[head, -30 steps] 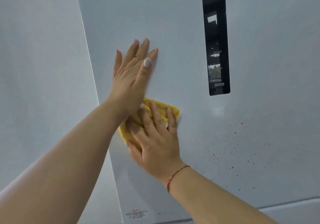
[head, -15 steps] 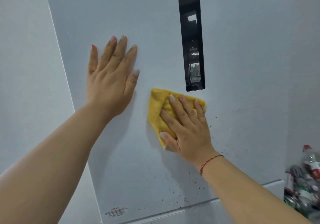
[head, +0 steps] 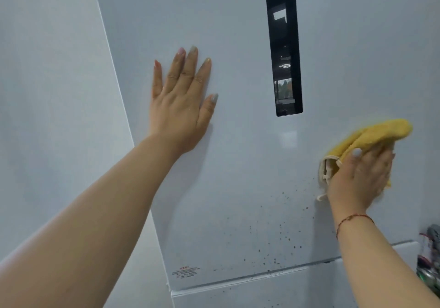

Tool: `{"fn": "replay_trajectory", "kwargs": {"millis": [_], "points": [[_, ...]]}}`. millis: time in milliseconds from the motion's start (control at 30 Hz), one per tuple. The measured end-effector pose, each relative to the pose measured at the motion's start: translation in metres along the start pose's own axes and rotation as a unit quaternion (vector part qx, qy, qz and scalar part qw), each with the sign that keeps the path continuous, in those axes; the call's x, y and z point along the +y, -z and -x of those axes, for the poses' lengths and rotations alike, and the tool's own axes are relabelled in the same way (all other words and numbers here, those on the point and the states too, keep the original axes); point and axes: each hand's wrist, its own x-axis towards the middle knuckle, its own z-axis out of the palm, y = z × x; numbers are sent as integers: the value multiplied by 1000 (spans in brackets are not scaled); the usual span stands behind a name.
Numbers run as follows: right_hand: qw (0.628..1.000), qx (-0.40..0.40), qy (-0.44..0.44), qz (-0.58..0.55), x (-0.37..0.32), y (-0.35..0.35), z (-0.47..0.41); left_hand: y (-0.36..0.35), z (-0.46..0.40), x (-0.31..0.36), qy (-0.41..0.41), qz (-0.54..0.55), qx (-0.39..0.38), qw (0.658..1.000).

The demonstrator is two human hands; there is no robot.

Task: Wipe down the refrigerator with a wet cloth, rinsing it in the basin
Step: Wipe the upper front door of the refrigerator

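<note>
The white refrigerator door [head: 238, 164] fills the view, with a tall black display panel [head: 283, 45] near its top. My left hand [head: 181, 107] lies flat and open on the door, left of the panel. My right hand [head: 359, 179] presses a folded yellow cloth [head: 371, 136] against the door at the right, below and right of the panel. Small dark specks [head: 281, 233] dot the door's lower part, left of and below the cloth. The basin is out of view.
A pale wall [head: 47, 93] stands to the left of the refrigerator. The seam to the lower door [head: 262, 276] runs across the bottom. A small red-lettered label [head: 185, 272] sits at the door's lower left corner. Cluttered bottles [head: 431, 260] show at the right edge.
My right hand has swept the yellow cloth rightward across the door, from beside my left hand to past the black panel. My left hand stays flat on the door.
</note>
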Motion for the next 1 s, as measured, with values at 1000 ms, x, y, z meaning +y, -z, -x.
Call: {"fn": "replay_trajectory", "kwargs": {"millis": [1000], "points": [[734,-184,650,64,-46,-48,197,2,81,-7,-38,156,-51,986]]}}
